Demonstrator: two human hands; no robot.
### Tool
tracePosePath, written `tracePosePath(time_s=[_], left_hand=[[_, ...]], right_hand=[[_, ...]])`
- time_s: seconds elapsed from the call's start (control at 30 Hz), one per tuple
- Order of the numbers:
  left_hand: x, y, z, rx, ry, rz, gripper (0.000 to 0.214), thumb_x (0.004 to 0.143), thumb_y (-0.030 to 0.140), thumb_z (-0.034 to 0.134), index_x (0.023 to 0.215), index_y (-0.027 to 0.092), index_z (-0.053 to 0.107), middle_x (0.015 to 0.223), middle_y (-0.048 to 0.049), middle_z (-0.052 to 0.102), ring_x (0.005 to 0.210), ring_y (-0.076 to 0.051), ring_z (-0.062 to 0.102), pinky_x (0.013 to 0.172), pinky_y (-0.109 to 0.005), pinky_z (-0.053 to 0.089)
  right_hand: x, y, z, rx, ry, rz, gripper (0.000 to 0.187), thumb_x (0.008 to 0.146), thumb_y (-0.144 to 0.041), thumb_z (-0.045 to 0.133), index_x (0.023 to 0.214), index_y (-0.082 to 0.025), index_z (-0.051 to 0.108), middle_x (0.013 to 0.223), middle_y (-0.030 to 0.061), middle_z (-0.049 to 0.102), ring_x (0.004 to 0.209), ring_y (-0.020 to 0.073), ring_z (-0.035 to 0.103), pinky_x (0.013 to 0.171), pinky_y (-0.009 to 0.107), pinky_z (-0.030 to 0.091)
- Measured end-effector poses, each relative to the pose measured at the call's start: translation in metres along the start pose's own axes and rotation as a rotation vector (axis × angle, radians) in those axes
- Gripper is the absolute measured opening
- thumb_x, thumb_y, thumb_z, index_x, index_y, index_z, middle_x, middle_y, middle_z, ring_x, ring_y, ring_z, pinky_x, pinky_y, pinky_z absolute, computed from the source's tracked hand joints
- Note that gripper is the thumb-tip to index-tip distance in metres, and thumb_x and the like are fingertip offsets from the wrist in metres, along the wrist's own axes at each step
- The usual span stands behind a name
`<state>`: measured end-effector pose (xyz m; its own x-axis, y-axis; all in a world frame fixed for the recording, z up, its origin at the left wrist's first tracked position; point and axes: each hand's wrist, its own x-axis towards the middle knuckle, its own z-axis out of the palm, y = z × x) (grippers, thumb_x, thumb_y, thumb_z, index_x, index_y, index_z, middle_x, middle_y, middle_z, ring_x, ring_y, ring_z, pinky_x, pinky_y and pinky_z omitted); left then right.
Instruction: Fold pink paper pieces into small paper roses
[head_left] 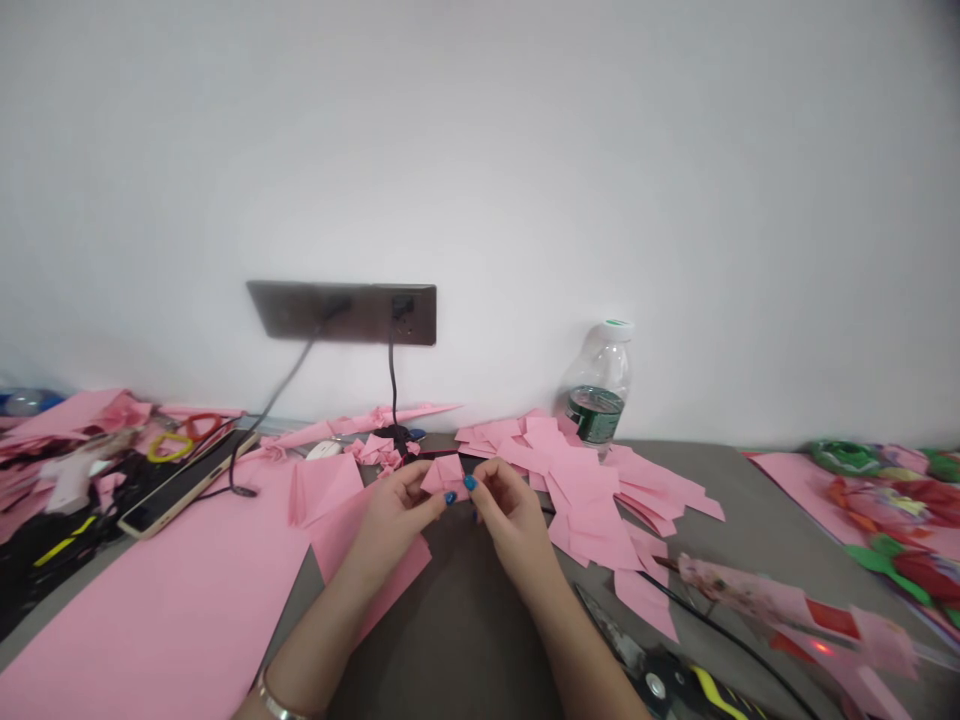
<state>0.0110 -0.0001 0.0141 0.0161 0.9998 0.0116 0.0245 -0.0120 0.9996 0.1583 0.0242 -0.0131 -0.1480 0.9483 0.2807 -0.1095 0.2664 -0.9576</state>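
A small folded piece of pink paper is pinched between my left hand and my right hand, just above the grey tabletop. Both hands grip it with their fingertips, and my fingers hide its lower edge. Just ahead of my right hand lies a loose pile of cut pink paper squares. A large pink paper sheet spreads out under and to the left of my left forearm.
A plastic water bottle stands against the wall behind the paper pile. Black cables run down from a dark wall socket panel. Scissors lie at the front right, beside colourful paper flowers. A phone and clutter lie at left.
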Motion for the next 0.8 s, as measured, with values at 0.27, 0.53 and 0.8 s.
tracePosePath(time_s=[0.27, 0.53, 0.8], left_hand=[[-0.005, 0.004, 0.002, 0.03, 0.002, -0.04, 0.051, 0.076, 0.027, 0.069, 0.125, 0.02, 0.057, 0.076, -0.0011, 0.072, 0.081, -0.021, 0.067, 0.077, -0.032, 0.05], [-0.001, 0.001, 0.003, -0.044, 0.012, -0.013, 0.022, 0.077, 0.038, 0.071, 0.081, 0.017, 0.067, 0.073, -0.0014, 0.066, 0.065, -0.014, 0.056, 0.06, -0.024, 0.042], [0.001, -0.01, -0.002, -0.217, 0.035, -0.049, 0.026, 0.075, 0.04, 0.073, 0.07, 0.016, 0.064, 0.069, -0.0006, 0.058, 0.065, -0.013, 0.052, 0.062, -0.025, 0.041]], right_hand=[[0.001, 0.003, -0.002, -0.029, 0.019, 0.069, 0.027, 0.077, -0.042, 0.07, 0.076, -0.018, 0.058, 0.062, -0.0033, 0.049, 0.055, 0.0115, 0.045, 0.051, 0.023, 0.034], [0.002, -0.002, 0.001, 0.242, -0.029, 0.154, 0.035, 0.075, -0.049, 0.073, 0.078, -0.019, 0.056, 0.064, -0.0022, 0.06, 0.051, 0.0109, 0.056, 0.045, 0.02, 0.039], [0.001, -0.002, 0.001, 0.225, -0.103, 0.156, 0.036, 0.077, -0.051, 0.072, 0.078, -0.019, 0.056, 0.068, -0.0014, 0.06, 0.058, 0.0115, 0.057, 0.05, 0.021, 0.042]])
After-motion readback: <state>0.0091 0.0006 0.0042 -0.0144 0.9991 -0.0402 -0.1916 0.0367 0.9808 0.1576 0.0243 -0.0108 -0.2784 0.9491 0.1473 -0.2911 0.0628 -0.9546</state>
